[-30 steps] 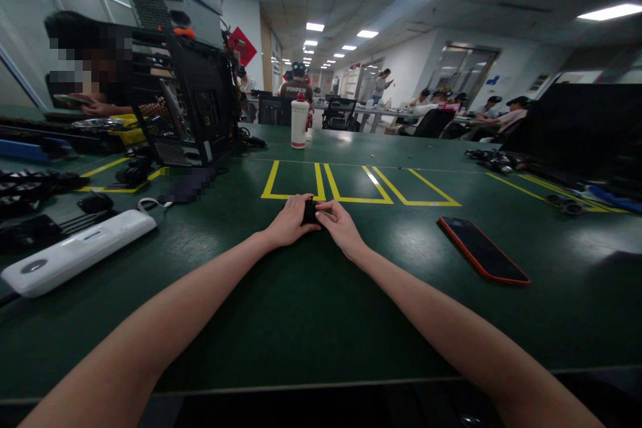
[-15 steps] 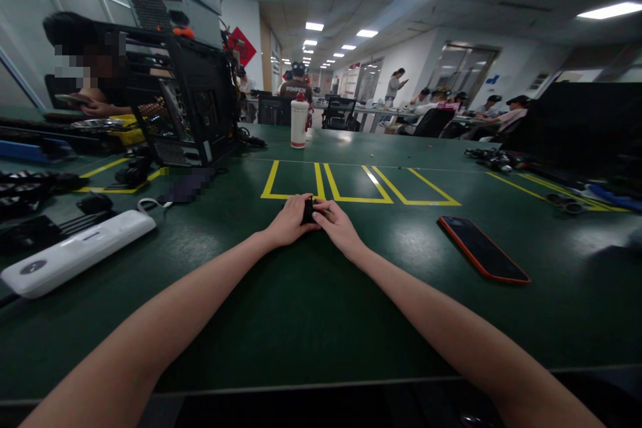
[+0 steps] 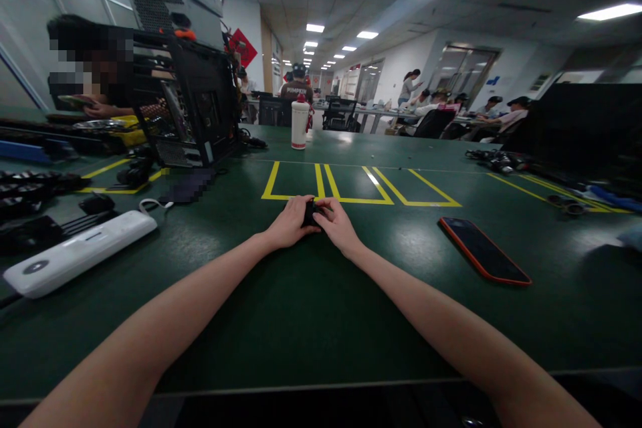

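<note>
Both hands meet over the green table (image 3: 301,321), just in front of the yellow tape outlines (image 3: 328,200). A small black object (image 3: 309,212) sits between them, mostly covered by fingers, so its kind cannot be made out. My left hand (image 3: 289,223) is wrapped round it, thumb on the near side and fingers over the top. My right hand (image 3: 338,225) is closed at its right side, thumb and fingers pinched against it.
On the right lies a phone with an orange edge (image 3: 484,251). A white power strip (image 3: 80,254) and black cables are at left, before an open computer case (image 3: 195,100). A white bottle (image 3: 299,124) stands farther back. A person (image 3: 95,67) sits behind the case.
My hands keep nearly the same hold on the black object, with only slight finger movement. The view has shifted very slightly. A standing person in the background has turned a little.
</note>
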Tool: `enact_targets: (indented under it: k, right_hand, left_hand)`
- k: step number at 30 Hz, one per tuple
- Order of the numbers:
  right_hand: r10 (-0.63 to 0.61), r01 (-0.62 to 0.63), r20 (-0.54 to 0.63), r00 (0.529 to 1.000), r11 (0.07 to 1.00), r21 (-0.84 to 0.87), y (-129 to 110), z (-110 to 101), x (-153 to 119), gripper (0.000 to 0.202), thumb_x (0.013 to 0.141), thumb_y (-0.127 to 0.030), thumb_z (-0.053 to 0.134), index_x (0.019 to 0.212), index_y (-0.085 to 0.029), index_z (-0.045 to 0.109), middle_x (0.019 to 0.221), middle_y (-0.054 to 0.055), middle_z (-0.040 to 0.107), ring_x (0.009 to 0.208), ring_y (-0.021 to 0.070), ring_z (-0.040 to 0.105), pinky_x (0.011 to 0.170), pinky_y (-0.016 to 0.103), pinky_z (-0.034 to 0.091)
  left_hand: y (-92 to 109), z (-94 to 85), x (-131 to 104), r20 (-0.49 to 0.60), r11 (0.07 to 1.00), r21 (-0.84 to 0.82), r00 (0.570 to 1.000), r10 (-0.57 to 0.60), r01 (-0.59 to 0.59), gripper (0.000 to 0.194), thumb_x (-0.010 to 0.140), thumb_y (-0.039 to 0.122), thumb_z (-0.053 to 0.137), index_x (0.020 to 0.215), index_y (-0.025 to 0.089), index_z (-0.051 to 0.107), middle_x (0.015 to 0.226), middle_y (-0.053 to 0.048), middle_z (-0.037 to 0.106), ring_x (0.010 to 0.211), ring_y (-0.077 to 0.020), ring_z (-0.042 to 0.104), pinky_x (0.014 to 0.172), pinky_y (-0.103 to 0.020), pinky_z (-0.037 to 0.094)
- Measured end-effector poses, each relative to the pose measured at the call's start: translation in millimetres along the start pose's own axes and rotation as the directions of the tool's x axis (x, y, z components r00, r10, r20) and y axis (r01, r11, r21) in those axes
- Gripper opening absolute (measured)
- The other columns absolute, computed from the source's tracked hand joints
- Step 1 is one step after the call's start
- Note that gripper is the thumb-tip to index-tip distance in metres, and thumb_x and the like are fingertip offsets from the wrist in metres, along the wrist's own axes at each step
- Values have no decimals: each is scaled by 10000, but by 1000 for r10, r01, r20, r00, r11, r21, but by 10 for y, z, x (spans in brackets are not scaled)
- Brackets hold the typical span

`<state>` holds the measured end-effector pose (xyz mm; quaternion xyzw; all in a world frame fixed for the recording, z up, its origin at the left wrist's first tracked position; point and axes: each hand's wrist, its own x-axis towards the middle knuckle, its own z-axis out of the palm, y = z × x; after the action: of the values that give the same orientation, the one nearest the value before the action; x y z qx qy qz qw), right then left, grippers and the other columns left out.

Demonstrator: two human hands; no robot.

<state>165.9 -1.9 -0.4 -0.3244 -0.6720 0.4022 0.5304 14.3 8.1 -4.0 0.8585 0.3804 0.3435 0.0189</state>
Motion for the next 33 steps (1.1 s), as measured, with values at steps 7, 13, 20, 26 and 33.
enact_targets:
  k: [7, 13, 20, 26, 33]
  right_hand:
    - [20, -20, -24, 1000, 1000, -24, -21, -19, 2, 125, 767, -248, 465, 873, -204, 514, 918, 15, 522, 922, 142, 521, 907, 334, 388]
    - [96, -96, -10, 995, 995, 8, 50, -49, 56, 236, 740, -243, 505, 969, -194, 529, 1035, 36, 524, 979, 149, 513, 928, 325, 368]
    - [94, -100, 117, 989, 994, 49, 13, -85, 14, 233, 737, -193, 502, 969, -207, 504, 1027, 19, 524, 1020, 141, 493, 943, 325, 352]
    - [60, -62, 73, 995, 998, 20, -12, -75, -6, 175, 746, -245, 510, 916, -207, 521, 966, 14, 540, 961, 143, 512, 886, 325, 399]
    - [124, -124, 49, 991, 992, 1, 67, -70, 35, 293, 736, -241, 524, 1026, -208, 496, 1079, 42, 527, 1047, 166, 481, 932, 354, 363]
  left_hand:
    - [3, -5, 1, 3, 1000, 0, 1000, 2, -2, 667, 687, 454, 588, 1200, 159, 280, 1117, -124, 425, 1054, -274, 424, 889, -456, 369]
    - [6, -8, 2, 5, 1000, 19, 1000, 16, -16, 666, 687, 445, 591, 1195, 148, 280, 1113, -129, 426, 1049, -277, 423, 899, -452, 364]
    - [-8, 19, 7, -5, 999, 37, 1000, 18, -18, 657, 688, 417, 600, 1186, 128, 284, 1109, -133, 427, 1044, -271, 426, 903, -435, 364]
    - [11, -6, 6, 7, 1000, 21, 1000, -6, 6, 652, 688, 425, 596, 1193, 154, 285, 1112, -120, 427, 1043, -273, 432, 890, -450, 371]
    - [5, -2, 9, 13, 1000, 31, 1000, -2, 2, 666, 684, 440, 595, 1185, 122, 293, 1106, -133, 432, 1034, -265, 428, 903, -426, 366]
